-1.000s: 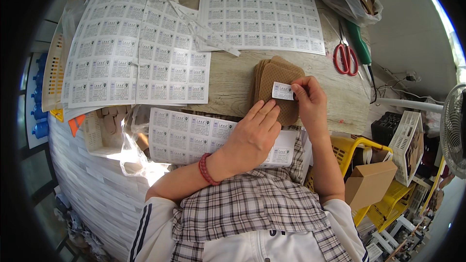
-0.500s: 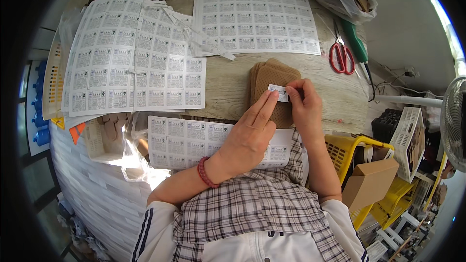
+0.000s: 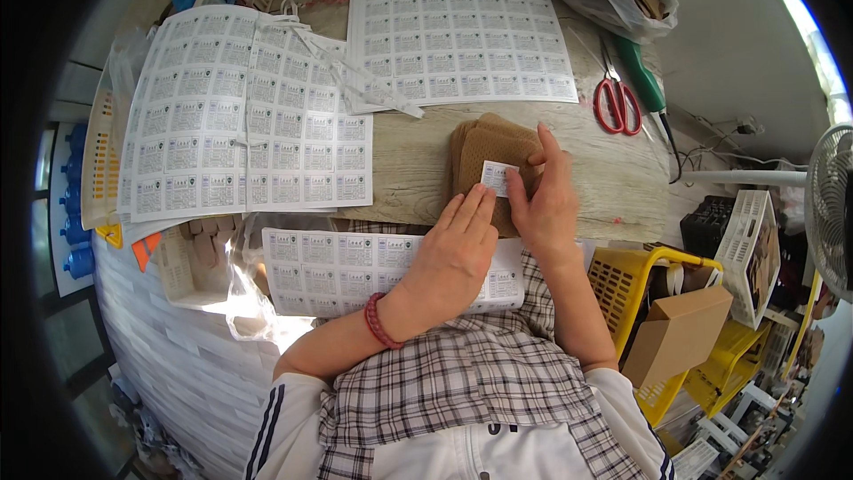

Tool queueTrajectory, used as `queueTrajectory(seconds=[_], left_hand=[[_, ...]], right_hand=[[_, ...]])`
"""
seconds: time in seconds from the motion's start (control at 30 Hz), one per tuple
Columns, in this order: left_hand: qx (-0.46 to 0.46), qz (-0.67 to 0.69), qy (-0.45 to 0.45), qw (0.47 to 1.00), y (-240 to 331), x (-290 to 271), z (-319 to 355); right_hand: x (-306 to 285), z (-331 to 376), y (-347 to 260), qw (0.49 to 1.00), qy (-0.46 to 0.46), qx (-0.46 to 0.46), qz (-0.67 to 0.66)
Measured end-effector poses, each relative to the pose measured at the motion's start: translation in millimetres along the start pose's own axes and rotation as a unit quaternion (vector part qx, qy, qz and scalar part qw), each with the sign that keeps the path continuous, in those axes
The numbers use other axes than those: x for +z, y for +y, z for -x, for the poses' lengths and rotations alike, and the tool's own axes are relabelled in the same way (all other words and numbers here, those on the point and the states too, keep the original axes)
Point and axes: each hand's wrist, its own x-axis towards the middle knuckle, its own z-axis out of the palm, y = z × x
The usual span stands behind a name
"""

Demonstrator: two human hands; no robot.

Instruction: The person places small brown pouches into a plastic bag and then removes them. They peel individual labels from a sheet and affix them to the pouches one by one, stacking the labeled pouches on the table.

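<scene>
Wooden tabletop (image 3: 418, 156) is holding sheets of labels; the small white label (image 3: 498, 177), held off a second ago, is now lying on the brown pouch stack (image 3: 484, 156), right hand (image 3: 544, 200) pinching its edge, left hand (image 3: 455, 244) flattening, fingers extended.

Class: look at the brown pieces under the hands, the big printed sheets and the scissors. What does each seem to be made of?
Brown pieces: probably kraft card or paper, matte tan, flat stacked edges.
Printed sheets: likely label paper, white, thin, gridded in rectangles.
Scissors: apparently metal blades with glossy red plastic handles.
</scene>
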Motion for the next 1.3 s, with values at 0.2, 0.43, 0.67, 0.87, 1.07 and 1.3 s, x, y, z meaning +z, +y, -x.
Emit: queueTrajectory(seconds=[0.2, 0.43, 0.67, 0.87, 1.07, 1.3], left_hand=[[0.006, 0.015, 0.033, 0.999, -2, -1, -5], [-0.032, 0.021, 0.016, 0.999, -2, 3, -7], [-0.01, 0.004, 0.053, 0.999, 5, 0, 0], [-0.014, 0.004, 0.055, 0.998, 9, -6, 9], [-0.045, 0.047, 0.045, 0.997, 15, -15, 11], [-0.04, 0.063, 0.03, 0.997, 17, -14, 20]], right_hand=[[10, 5, 17, 0.999, 0.053, -0.007, -0.013], [13, 7, 13, 0.995, 0.094, 0.025, 0.011], [17, 7, 20, 0.977, 0.155, -0.031, -0.142], [-6, 15, 18, 0.92, 0.125, 0.099, -0.359], [-58, 9, 63, 0.938, 0.17, 0.123, -0.275], [-68, 9, 60, 0.982, 0.109, -0.077, 0.132]])
